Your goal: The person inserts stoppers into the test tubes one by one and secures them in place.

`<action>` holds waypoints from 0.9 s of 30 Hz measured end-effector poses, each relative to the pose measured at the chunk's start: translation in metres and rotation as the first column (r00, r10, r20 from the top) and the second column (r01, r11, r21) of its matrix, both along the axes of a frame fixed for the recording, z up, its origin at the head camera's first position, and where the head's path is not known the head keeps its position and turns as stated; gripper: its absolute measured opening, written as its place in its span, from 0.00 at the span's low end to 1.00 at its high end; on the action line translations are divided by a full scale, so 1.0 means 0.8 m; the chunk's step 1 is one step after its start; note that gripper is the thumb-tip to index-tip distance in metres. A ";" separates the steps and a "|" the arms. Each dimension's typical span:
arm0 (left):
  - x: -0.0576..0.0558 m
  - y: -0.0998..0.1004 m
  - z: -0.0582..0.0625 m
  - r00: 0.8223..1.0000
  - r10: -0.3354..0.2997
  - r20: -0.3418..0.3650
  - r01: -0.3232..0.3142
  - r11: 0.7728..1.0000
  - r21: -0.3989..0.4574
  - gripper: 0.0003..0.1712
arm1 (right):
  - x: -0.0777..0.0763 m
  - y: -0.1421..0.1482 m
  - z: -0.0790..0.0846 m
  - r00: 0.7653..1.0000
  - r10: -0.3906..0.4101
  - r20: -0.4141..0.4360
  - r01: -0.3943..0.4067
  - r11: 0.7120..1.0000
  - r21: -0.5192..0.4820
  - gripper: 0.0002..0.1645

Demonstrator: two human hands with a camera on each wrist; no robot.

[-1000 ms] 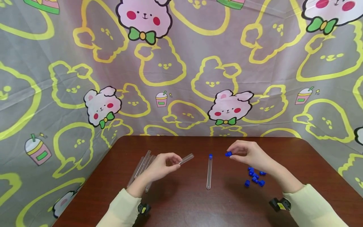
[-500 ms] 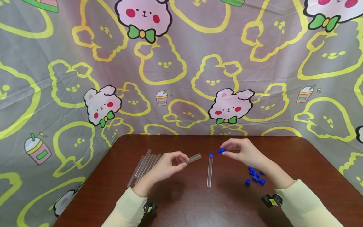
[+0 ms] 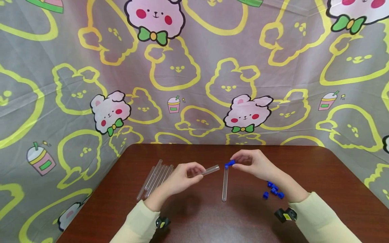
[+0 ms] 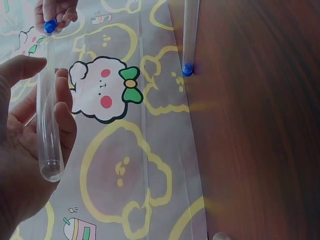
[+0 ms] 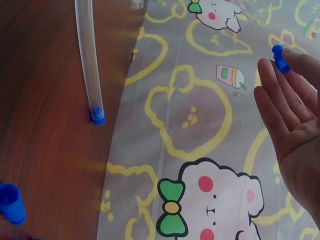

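My left hand (image 3: 187, 175) pinches a clear test tube (image 4: 49, 130) between thumb and fingers, its open end tilted up to the right. A blue stopper (image 5: 281, 59) is pinched between the thumb and fingertips of my right hand (image 3: 253, 163). In the head view the stopper stands a short way right of the held tube's mouth, and the two look apart. Below and between the hands, a test tube with a blue stopper in its end (image 3: 225, 184) lies on the table.
Several clear test tubes (image 3: 155, 179) lie side by side at the left on the brown table (image 3: 200, 222). A loose group of blue stoppers (image 3: 274, 191) lies on the right, under my right forearm. A patterned cloth (image 3: 194, 67) hangs behind the table.
My right hand has moved left with the blue stopper. The left hand has shifted right with its test tube, so the two are closer together.
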State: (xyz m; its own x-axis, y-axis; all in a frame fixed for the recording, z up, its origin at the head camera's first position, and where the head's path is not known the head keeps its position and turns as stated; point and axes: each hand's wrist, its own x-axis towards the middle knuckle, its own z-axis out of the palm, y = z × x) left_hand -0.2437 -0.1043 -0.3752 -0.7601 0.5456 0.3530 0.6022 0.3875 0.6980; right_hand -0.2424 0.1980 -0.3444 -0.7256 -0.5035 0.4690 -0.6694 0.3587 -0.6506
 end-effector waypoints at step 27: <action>0.001 0.010 0.002 0.999 -0.051 0.013 0.051 0.998 0.024 0.07 | -0.003 -0.023 -0.005 0.997 0.057 0.055 -0.057 0.998 0.009 0.11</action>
